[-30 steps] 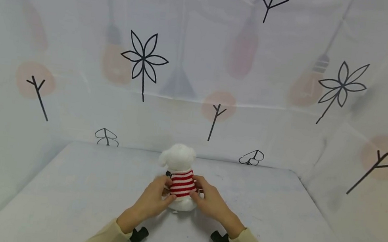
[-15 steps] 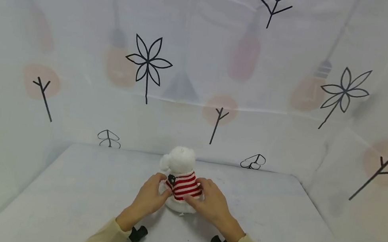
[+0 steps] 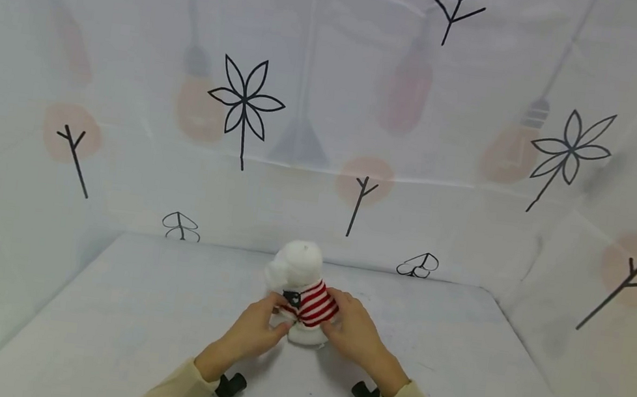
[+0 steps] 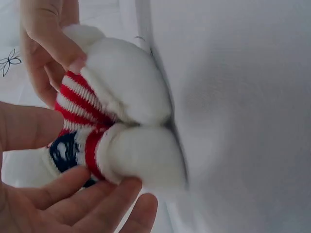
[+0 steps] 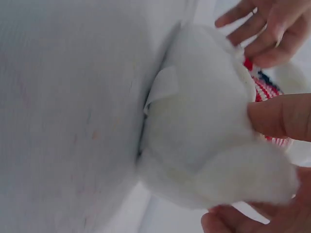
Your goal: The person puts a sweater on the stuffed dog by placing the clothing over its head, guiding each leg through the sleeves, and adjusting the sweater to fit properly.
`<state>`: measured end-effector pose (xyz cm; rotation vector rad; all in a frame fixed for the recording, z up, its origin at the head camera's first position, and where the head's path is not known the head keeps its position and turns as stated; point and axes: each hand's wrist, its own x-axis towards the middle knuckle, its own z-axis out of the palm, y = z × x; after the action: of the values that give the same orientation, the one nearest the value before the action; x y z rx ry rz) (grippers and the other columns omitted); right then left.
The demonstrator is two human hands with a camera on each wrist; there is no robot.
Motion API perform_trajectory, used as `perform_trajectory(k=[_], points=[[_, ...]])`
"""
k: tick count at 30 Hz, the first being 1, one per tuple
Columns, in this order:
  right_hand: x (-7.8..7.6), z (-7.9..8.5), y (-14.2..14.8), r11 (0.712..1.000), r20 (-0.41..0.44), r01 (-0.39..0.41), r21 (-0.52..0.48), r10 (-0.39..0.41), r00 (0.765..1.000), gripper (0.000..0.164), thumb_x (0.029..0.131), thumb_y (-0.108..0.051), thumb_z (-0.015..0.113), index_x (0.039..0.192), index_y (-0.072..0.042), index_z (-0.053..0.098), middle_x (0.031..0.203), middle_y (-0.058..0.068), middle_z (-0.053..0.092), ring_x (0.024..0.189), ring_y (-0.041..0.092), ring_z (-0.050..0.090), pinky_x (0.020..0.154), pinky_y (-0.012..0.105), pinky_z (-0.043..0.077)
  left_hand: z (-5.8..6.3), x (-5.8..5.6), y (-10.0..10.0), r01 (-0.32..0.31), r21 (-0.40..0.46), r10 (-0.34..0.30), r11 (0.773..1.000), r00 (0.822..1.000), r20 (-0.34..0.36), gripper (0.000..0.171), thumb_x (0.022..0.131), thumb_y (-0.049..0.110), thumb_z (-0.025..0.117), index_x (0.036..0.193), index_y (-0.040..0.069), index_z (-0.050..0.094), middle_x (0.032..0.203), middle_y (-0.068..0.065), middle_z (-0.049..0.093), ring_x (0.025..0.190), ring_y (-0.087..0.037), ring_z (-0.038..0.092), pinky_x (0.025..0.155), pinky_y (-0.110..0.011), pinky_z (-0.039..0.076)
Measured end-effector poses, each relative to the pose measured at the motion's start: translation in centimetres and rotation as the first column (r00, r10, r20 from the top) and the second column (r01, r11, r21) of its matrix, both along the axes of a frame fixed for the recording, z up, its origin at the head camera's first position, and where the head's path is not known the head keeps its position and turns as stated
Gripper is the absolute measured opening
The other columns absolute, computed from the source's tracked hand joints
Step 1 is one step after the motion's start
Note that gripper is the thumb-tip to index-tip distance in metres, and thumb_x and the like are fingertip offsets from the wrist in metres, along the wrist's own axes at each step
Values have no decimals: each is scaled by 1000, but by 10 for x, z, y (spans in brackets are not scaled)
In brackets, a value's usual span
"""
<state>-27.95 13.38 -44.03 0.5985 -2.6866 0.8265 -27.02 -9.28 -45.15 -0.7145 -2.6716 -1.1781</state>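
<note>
A white plush toy in a red-and-white striped knit sweater sits upright on the table between both hands. A dark patch shows on the sweater's left part. My left hand holds the toy's left side, its thumb low and its fingers beside the patch. On the other side my right hand grips the sweater and lower body. In the right wrist view the thumb presses the white body, and a small white tag hangs near its base. The toy's face is not visible.
The white table meets a pale cloth backdrop printed with plants and lamps just behind the toy. Black wrist devices sit under both sleeves.
The toy has turned between the hands, its near side moving rightward, so the dark patch has come from its left edge towards the middle. Both hands have shifted slightly with it.
</note>
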Motion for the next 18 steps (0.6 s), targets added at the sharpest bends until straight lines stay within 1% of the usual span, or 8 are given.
perform_trajectory(k=[5,8,10,12,14,15,16,18], points=[[-10,2,14,1000,20,0,-4,0,1000,56,83,-5,66,136,-8,49,131,9,55,121,28,50,100,46,40,4,3,1,131,-14,-131,991,991,12,27,93,20,60,112,1,61,116,-11,62,108,-29,58,86,-44,50],[-11,4,18,1000,-24,8,22,-8,1000,55,81,-6,67,134,-9,52,129,9,56,120,29,50,99,46,41,4,1,-1,145,13,-145,989,989,16,20,94,20,59,103,3,66,111,-7,63,105,-26,59,82,-41,51],[-10,5,18,999,-75,24,24,-22,997,52,81,-11,70,130,-9,55,125,7,58,118,26,52,97,45,43,4,-1,-3,80,61,-81,995,997,11,15,93,18,59,97,5,67,104,-4,66,100,-24,61,79,-38,52],[-7,5,15,1000,-129,29,-1,-29,991,47,80,-16,72,125,-9,59,119,5,59,112,23,54,92,43,46,3,-4,-5,-35,127,37,991,999,-9,11,92,16,60,94,7,65,97,-3,66,93,-21,63,76,-34,53],[-4,5,11,999,-183,27,-35,-33,983,42,80,-20,74,119,-9,61,112,3,59,105,18,55,85,39,49,4,-6,-7,-149,219,157,964,988,-18,10,90,14,62,97,6,61,96,-5,65,90,-21,64,74,-32,53],[-2,5,9,998,-203,19,-53,-30,979,41,81,-21,74,118,-9,62,109,2,59,100,16,55,81,37,49,5,-6,-7,-182,267,195,946,980,-25,14,89,12,62,101,5,59,99,-7,64,90,-21,64,75,-33,53],[0,5,7,998,-219,5,-66,-19,976,40,81,-22,75,117,-8,62,107,2,59,95,14,55,77,35,50,6,-6,-7,-197,308,217,931,976,-32,20,89,11,63,106,4,56,102,-10,63,92,-23,64,76,-34,53],[3,4,3,996,-233,-27,-82,8,973,40,82,-21,75,116,-7,61,104,2,57,87,12,55,70,30,49,10,-6,-7,-182,372,213,910,976,-44,36,88,10,64,120,2,50,112,-13,59,97,-25,63,80,-38,53]])
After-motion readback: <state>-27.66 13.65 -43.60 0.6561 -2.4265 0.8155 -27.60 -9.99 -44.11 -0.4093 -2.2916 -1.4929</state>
